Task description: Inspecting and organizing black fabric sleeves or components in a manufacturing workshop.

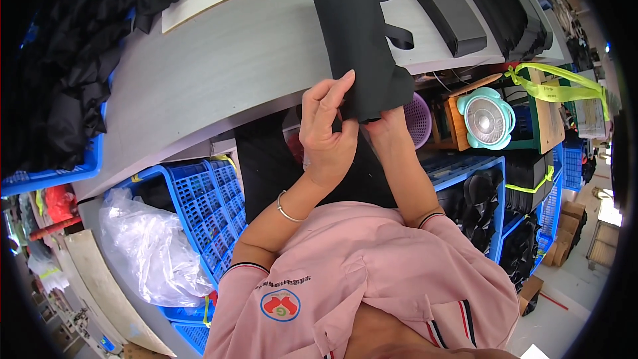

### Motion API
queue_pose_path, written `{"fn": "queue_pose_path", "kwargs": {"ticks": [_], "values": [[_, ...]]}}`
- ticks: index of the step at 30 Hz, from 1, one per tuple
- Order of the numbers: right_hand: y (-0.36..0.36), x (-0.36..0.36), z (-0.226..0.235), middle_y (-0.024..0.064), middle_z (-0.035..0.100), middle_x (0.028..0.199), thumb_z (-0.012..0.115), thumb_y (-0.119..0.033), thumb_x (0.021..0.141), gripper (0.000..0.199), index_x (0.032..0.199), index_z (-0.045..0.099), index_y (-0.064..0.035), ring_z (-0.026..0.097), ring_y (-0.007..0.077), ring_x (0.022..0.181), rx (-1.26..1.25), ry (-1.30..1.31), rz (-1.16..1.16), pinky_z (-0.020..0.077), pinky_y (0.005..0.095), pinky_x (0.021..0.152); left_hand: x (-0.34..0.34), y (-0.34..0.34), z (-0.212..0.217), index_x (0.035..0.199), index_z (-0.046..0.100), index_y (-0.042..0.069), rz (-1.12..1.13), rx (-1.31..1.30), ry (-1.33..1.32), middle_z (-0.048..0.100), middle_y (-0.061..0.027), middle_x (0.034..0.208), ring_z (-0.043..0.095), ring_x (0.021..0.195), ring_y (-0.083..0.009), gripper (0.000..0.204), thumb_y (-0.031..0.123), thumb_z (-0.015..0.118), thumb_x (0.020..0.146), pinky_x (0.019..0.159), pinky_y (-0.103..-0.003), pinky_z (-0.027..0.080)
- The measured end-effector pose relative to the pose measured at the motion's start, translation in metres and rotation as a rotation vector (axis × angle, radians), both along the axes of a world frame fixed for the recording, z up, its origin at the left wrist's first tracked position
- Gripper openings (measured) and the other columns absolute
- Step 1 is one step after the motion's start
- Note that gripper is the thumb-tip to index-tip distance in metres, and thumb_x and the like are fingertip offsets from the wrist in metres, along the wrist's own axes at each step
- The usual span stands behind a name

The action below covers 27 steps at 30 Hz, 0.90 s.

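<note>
The left hand [327,123] pinches the black fabric piece's [359,40] near edge, seemingly to steady it; the right hand [388,121] disappears inside or beneath, grip untellable. The piece extends over the worktop [246,46], overhanging its edge.

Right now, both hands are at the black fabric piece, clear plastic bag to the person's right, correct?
No: the head view shows the clear plastic bag to the person's left; the left hand and right hand are at the black fabric piece.
</note>
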State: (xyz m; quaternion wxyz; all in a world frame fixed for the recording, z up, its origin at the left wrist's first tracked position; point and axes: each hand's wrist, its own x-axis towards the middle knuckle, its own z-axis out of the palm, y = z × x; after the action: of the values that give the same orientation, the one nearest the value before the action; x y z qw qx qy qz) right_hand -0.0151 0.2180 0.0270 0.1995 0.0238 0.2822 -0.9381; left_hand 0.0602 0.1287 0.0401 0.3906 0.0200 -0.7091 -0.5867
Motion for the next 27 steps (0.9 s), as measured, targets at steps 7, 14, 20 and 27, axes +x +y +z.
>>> {"fn": "queue_pose_path", "kwargs": {"ticks": [7, 14, 20, 27], "values": [[-0.003, 0.0, -0.005, 0.0083, 0.066, 0.107, 0.06, -0.027, 0.096, 0.034, 0.12, 0.059, -0.0035, 0.066, 0.019, 0.091, -0.005, 0.097, 0.014, 0.0581, 0.0326, 0.076, 0.001, -0.003, -0.003, 0.123, 0.068, 0.009, 0.005, 0.01, 0.017, 0.059, -0.0071, 0.109, 0.06, 0.087, -0.0162, 0.071, -0.025, 0.056, 0.063, 0.065, -0.025, 0.05], [-0.007, 0.0, -0.01, 0.0089, 0.065, 0.107, 0.057, -0.029, 0.098, 0.035, 0.121, 0.058, -0.0036, 0.066, 0.0202, 0.092, 0.025, 0.124, -0.023, 0.0577, 0.0332, 0.077, 0.003, -0.007, -0.004, 0.124, 0.068, 0.009, 0.022, -0.042, 0.004, 0.059, -0.0069, 0.109, 0.06, 0.091, -0.0176, 0.072, -0.026, 0.056, 0.063, 0.066, -0.026, 0.05], [-0.005, -0.005, -0.019, 0.01, 0.06, 0.123, 0.047, -0.031, 0.102, 0.04, 0.134, 0.05, -0.0058, 0.062, 0.0234, 0.108, -0.129, 0.151, 0.078, 0.0542, 0.0381, 0.091, 0.009, -0.011, -0.008, 0.127, 0.066, 0.005, 0.004, -0.056, -0.009, 0.058, -0.0076, 0.112, 0.056, 0.08, -0.0094, 0.061, -0.02, 0.061, 0.071, 0.069, -0.022, 0.049], [-0.016, -0.001, -0.048, 0.0106, 0.055, 0.137, 0.049, -0.029, 0.102, 0.048, 0.144, 0.041, -0.0071, 0.057, 0.0258, 0.119, 0.072, 0.142, -0.181, 0.0492, 0.0402, 0.101, 0.019, -0.025, -0.029, 0.131, 0.063, 0.001, 0.053, -0.077, -0.13, 0.064, -0.0115, 0.114, 0.059, 0.077, -0.0099, 0.048, -0.011, 0.057, 0.085, 0.065, -0.022, 0.049]]}}
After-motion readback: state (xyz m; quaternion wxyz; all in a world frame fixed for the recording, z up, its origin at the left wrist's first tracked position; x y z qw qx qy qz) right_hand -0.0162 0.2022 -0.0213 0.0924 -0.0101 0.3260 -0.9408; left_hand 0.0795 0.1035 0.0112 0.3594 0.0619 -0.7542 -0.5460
